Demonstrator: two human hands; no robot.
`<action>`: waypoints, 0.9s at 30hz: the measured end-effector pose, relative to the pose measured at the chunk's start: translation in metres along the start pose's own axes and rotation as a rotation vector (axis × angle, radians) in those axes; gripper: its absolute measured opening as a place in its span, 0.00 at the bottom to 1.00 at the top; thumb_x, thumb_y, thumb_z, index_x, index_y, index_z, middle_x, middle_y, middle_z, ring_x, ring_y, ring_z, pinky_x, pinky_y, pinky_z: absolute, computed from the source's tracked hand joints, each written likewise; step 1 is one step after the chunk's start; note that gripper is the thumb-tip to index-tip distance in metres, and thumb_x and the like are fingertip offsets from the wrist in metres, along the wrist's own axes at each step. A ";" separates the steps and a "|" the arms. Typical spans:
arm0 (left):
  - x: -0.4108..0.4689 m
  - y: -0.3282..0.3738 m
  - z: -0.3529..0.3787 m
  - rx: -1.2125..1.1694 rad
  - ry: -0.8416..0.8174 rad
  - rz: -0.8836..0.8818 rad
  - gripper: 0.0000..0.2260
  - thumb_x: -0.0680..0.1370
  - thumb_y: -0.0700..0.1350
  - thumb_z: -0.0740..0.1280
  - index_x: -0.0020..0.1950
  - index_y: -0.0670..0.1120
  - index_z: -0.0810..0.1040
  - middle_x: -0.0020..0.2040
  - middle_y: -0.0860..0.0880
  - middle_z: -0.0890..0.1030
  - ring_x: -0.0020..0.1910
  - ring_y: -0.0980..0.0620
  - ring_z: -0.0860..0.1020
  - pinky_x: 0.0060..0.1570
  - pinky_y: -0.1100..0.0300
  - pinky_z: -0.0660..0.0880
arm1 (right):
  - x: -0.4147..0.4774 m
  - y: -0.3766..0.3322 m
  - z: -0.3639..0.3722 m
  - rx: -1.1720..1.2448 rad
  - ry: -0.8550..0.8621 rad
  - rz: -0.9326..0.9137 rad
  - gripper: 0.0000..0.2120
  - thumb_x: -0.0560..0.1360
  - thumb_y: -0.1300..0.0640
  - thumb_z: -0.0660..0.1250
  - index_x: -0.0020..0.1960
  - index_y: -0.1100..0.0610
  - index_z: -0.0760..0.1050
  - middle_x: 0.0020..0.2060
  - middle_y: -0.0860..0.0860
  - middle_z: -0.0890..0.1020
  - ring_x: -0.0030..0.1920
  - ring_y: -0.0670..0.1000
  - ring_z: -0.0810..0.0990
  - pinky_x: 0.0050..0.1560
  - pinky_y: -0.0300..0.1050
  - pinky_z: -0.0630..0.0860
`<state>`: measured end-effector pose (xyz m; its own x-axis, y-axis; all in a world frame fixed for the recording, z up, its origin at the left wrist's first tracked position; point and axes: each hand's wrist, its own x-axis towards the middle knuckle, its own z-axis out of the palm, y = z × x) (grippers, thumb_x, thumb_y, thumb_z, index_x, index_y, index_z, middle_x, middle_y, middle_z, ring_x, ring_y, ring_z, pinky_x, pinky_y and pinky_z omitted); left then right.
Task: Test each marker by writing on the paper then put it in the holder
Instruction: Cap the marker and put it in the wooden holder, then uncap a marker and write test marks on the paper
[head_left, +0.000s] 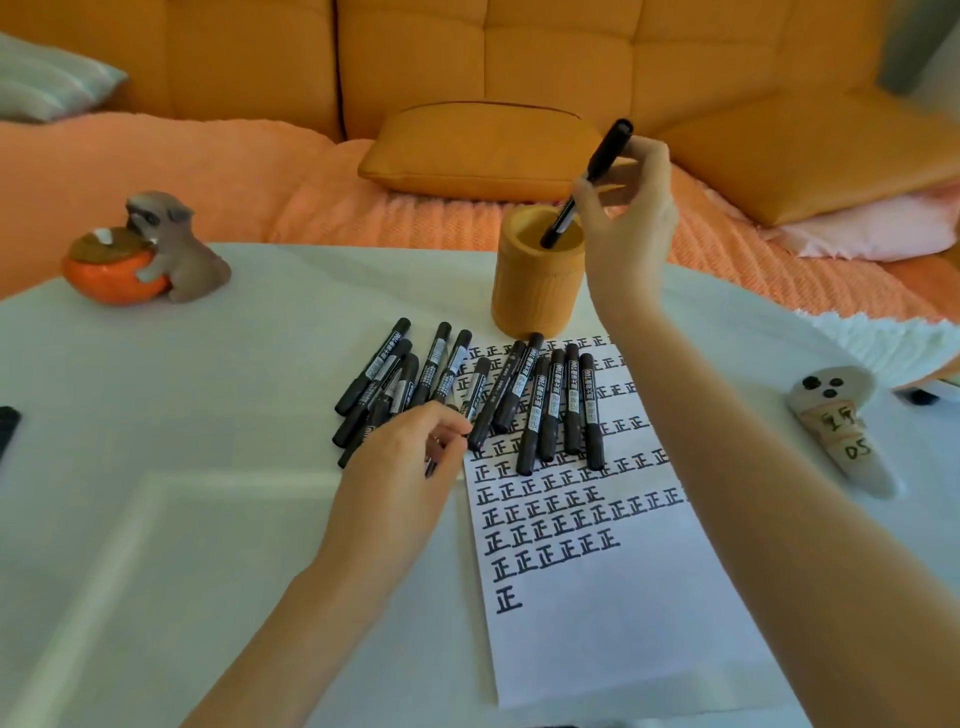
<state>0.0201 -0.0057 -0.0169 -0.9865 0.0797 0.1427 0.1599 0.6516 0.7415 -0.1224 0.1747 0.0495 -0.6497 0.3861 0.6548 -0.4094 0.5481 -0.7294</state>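
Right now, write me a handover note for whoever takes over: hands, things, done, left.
Right hand: grips a marker, tilted, lower end inside the holder.
Left hand: fingers curled on the pile of markers lying partly on the paper; grip unclear.
Done: rows of test marks on the paper; no other marker shows in the holder.
Left: release this one, then test and stow the whole pile.

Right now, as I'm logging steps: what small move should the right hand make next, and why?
Probably release the marker so it drops into the holder: the right hand pinches it tilted, its lower end inside the holder's mouth, and the left hand is at the loose markers on the paper.
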 end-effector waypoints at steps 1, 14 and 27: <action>0.000 -0.001 0.000 0.005 0.001 0.001 0.06 0.77 0.44 0.65 0.51 0.54 0.78 0.41 0.62 0.78 0.41 0.68 0.73 0.37 0.74 0.71 | 0.001 0.003 0.004 -0.060 -0.019 0.011 0.16 0.74 0.62 0.68 0.60 0.59 0.70 0.43 0.46 0.79 0.38 0.42 0.76 0.39 0.39 0.73; -0.001 -0.004 0.001 -0.008 -0.014 0.035 0.06 0.77 0.44 0.65 0.52 0.53 0.78 0.41 0.61 0.77 0.45 0.68 0.73 0.40 0.74 0.71 | -0.007 0.019 0.001 -0.424 -0.205 0.068 0.15 0.76 0.54 0.66 0.62 0.57 0.74 0.59 0.54 0.74 0.60 0.54 0.72 0.52 0.45 0.69; -0.004 -0.001 0.000 0.012 -0.005 0.074 0.06 0.77 0.43 0.65 0.50 0.53 0.78 0.40 0.62 0.77 0.43 0.65 0.75 0.40 0.74 0.71 | -0.086 0.019 -0.066 -0.639 -0.692 0.468 0.17 0.75 0.53 0.67 0.50 0.69 0.78 0.47 0.62 0.82 0.42 0.59 0.78 0.41 0.50 0.74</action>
<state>0.0242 -0.0073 -0.0184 -0.9723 0.1312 0.1934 0.2316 0.6531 0.7210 -0.0323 0.2006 -0.0071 -0.9625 0.2625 -0.0682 0.2599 0.8209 -0.5085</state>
